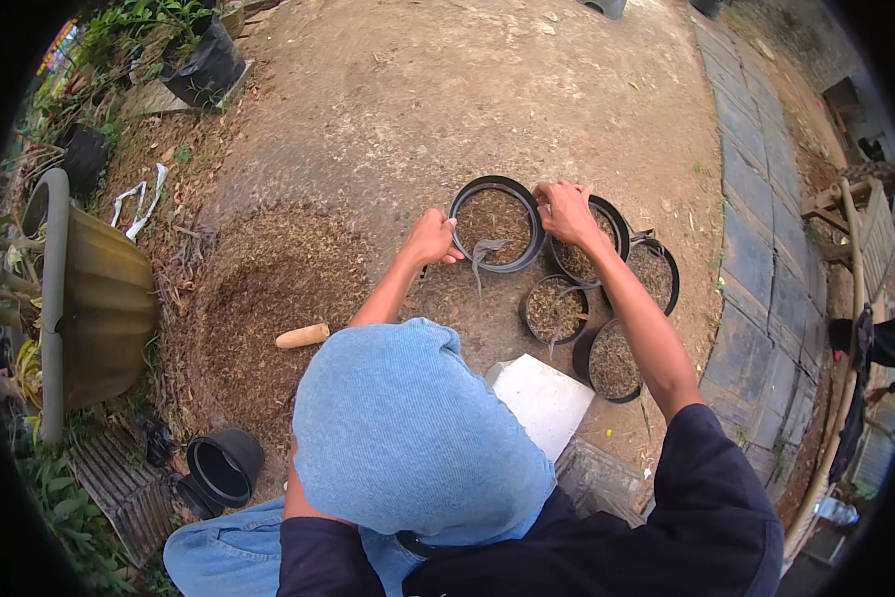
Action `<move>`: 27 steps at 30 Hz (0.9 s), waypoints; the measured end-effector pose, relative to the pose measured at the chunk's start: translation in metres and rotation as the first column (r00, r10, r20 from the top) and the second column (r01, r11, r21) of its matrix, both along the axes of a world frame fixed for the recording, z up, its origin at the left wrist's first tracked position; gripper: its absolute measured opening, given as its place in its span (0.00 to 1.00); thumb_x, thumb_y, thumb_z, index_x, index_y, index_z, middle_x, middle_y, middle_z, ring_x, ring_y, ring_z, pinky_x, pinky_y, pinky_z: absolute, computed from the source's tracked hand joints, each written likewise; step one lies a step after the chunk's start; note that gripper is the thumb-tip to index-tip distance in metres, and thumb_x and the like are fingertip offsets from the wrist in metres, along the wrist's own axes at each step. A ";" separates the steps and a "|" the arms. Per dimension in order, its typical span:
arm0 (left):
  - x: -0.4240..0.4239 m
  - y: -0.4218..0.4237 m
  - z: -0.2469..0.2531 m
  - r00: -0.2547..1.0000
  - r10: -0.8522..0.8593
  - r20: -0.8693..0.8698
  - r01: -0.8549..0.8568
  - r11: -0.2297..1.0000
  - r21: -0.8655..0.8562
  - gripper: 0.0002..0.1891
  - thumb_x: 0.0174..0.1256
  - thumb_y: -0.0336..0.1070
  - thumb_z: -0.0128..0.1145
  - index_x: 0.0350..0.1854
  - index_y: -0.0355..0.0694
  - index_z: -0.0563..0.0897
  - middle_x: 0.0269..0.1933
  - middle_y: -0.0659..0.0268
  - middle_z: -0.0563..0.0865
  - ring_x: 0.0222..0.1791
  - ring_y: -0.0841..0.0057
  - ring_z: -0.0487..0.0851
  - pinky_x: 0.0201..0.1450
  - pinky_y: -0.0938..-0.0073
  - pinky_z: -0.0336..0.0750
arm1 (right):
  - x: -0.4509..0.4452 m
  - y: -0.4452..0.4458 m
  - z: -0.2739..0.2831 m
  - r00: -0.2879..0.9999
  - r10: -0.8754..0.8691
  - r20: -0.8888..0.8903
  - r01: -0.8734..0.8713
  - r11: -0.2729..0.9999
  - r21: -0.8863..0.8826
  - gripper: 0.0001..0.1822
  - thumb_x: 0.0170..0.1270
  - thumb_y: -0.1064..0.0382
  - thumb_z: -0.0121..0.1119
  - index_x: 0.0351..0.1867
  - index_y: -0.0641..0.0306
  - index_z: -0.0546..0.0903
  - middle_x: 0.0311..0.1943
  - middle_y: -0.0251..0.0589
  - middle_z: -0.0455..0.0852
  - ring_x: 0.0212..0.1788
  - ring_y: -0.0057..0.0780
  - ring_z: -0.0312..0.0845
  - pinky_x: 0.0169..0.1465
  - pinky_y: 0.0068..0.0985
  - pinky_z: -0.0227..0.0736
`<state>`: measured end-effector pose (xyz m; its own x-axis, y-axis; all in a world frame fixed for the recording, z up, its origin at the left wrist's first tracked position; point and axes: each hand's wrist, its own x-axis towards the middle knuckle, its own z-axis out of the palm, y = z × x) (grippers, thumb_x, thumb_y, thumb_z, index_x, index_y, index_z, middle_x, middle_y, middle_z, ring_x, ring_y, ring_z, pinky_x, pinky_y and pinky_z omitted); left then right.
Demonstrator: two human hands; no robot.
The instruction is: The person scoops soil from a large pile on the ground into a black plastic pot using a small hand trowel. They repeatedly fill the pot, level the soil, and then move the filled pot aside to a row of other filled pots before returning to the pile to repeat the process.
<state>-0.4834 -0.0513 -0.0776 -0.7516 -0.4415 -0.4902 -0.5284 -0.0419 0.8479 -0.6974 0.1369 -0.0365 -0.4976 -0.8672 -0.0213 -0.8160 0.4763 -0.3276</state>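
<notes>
My left hand grips the left rim of a black plastic pot filled with brown growing mix, a grey strip lying over its near edge. My right hand is at the right rim of the same pot, beside a second filled pot; its fingertips are partly hidden. Nearer me and to the right stand a small filled pot and two more, one by my right forearm, one below it. A wooden handle lies on the heap of growing mix.
Empty black pots lie at lower left. A big ribbed planter is at left, a black plant bag beyond it. A white block lies beside my knee. Paving slabs and a bamboo rail run along the right.
</notes>
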 end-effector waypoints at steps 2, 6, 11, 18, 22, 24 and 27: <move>-0.005 0.003 -0.003 1.000 -0.001 -0.022 0.002 0.999 0.051 0.18 0.88 0.38 0.47 0.51 0.21 0.74 0.41 0.45 0.89 0.36 0.60 0.96 0.31 0.66 0.93 | -0.007 -0.002 -0.003 0.997 0.010 -0.083 -0.008 1.000 0.020 0.15 0.62 0.67 0.64 0.50 0.61 0.90 0.40 0.51 0.92 0.58 0.50 0.84 0.68 0.61 0.61; -0.003 0.011 -0.007 0.999 -0.027 -0.028 0.032 0.980 0.195 0.18 0.90 0.38 0.44 0.58 0.20 0.72 0.44 0.41 0.90 0.41 0.57 0.96 0.37 0.62 0.95 | -0.015 -0.008 -0.002 0.998 -0.028 -0.051 0.026 0.999 -0.043 0.15 0.63 0.67 0.65 0.51 0.59 0.91 0.40 0.51 0.92 0.55 0.50 0.85 0.68 0.57 0.61; -0.002 0.020 -0.002 0.995 -0.103 0.007 0.096 0.951 0.295 0.20 0.90 0.40 0.43 0.65 0.22 0.69 0.53 0.39 0.89 0.48 0.56 0.94 0.43 0.57 0.95 | -0.021 0.000 -0.003 0.993 -0.072 0.097 0.080 0.994 -0.076 0.13 0.68 0.66 0.67 0.52 0.56 0.91 0.44 0.49 0.93 0.55 0.48 0.87 0.67 0.50 0.62; -0.003 0.023 0.002 0.986 -0.156 0.061 0.133 0.953 0.272 0.22 0.90 0.43 0.43 0.70 0.27 0.70 0.59 0.44 0.88 0.53 0.59 0.92 0.48 0.53 0.93 | -0.023 -0.005 0.001 0.987 -0.124 0.101 0.127 0.992 -0.023 0.13 0.68 0.65 0.66 0.53 0.56 0.89 0.44 0.45 0.94 0.56 0.47 0.87 0.63 0.56 0.67; 0.025 0.012 0.023 0.979 -0.186 0.089 0.156 0.952 0.265 0.26 0.89 0.46 0.46 0.75 0.31 0.70 0.60 0.52 0.90 0.55 0.63 0.90 0.55 0.51 0.88 | -0.008 -0.016 0.012 0.999 -0.037 0.004 0.037 0.999 -0.018 0.18 0.69 0.65 0.66 0.59 0.55 0.86 0.53 0.46 0.93 0.65 0.50 0.82 0.70 0.64 0.62; 0.060 -0.003 0.049 0.947 -0.306 0.101 0.281 0.937 0.209 0.26 0.87 0.46 0.49 0.75 0.32 0.71 0.60 0.52 0.90 0.54 0.64 0.91 0.55 0.54 0.87 | 0.019 -0.020 0.024 1.000 -0.013 -0.015 0.011 0.995 -0.095 0.19 0.68 0.64 0.66 0.61 0.54 0.84 0.55 0.42 0.90 0.66 0.50 0.78 0.69 0.62 0.64; 0.125 -0.035 0.103 0.914 -0.372 0.162 0.355 0.926 0.126 0.26 0.85 0.47 0.52 0.74 0.34 0.74 0.59 0.52 0.91 0.54 0.66 0.91 0.55 0.59 0.84 | 0.042 -0.028 0.035 0.995 0.063 0.080 -0.044 0.974 -0.223 0.17 0.67 0.67 0.66 0.57 0.57 0.85 0.51 0.44 0.91 0.62 0.47 0.82 0.67 0.51 0.69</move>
<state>-0.3585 -0.0864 0.0251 -0.7467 -0.1007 -0.6575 -0.6651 0.1090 0.7387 -0.6557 0.1090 -0.0013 -0.4551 -0.8804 0.1332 -0.8024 0.3406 -0.4900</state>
